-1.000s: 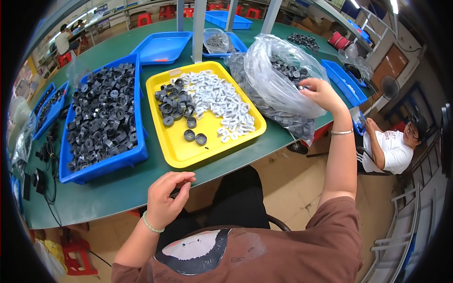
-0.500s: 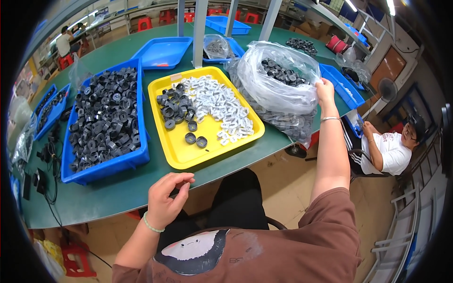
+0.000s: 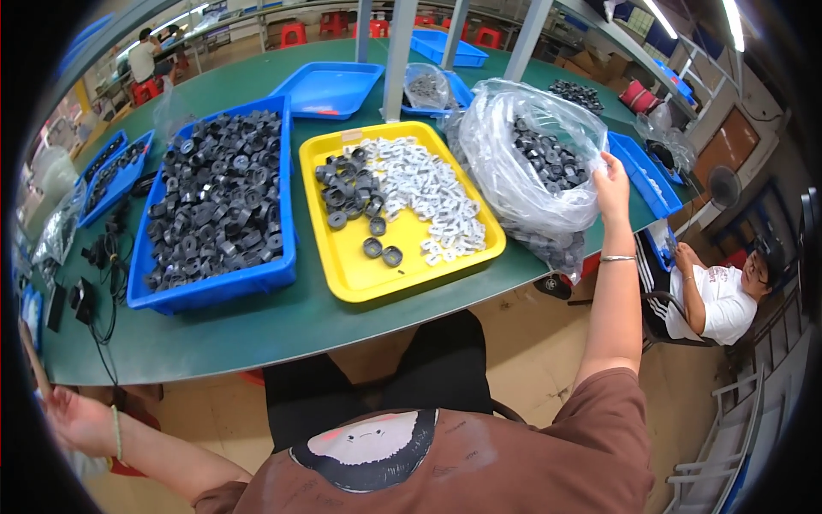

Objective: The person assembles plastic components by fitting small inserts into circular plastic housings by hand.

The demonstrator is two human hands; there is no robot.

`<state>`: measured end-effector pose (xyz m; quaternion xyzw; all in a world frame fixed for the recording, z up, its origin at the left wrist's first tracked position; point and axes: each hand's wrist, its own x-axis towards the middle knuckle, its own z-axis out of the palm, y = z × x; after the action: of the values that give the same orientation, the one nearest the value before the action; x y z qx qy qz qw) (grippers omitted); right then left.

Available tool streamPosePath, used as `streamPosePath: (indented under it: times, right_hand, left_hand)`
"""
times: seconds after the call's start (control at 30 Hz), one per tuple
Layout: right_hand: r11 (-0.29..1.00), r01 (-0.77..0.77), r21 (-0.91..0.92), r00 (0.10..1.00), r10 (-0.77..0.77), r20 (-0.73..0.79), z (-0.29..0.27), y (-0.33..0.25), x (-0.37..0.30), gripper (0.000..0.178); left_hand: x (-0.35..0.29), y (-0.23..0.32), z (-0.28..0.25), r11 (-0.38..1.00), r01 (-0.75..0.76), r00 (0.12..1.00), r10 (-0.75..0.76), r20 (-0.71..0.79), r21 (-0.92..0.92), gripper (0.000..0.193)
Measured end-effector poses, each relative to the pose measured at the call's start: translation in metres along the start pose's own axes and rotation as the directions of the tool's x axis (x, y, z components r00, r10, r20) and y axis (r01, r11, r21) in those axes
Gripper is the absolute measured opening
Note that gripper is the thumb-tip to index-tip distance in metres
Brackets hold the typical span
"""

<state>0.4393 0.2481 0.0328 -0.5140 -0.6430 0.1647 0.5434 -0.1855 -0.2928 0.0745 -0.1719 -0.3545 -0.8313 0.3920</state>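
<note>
My right hand is closed on the rim of a clear plastic bag, which stands open at the table's right edge with black ring-shaped parts inside. My left hand is stretched out to the far left, below the table edge; the dark rim of the picture partly hides its fingers. A thin tan shape rises beside them, and I cannot make out whether it is a finger or an object. Before me a yellow tray bears black round parts on its left and small white parts on its right.
Left of the yellow tray stands a deep blue bin heaped with black rings. Black cables lie near the table's left end. Metal posts rise behind the trays. A seated person is at the right.
My left hand has swung from the table's front edge out to the far left. The right hand keeps hold of the bag, whose mouth now tilts toward it. The view has shifted left.
</note>
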Motion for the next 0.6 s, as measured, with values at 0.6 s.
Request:
streamPosePath:
  times: [0.6]
  right_hand:
    - [0.703, 0.531, 0.473, 0.756, -0.645, 0.110, 0.084, -0.188, -0.299, 0.021]
  left_hand:
    - [-0.099, 0.092, 0.040, 0.446, 0.655, 0.492, 0.360, 0.792, -0.610, 0.012]
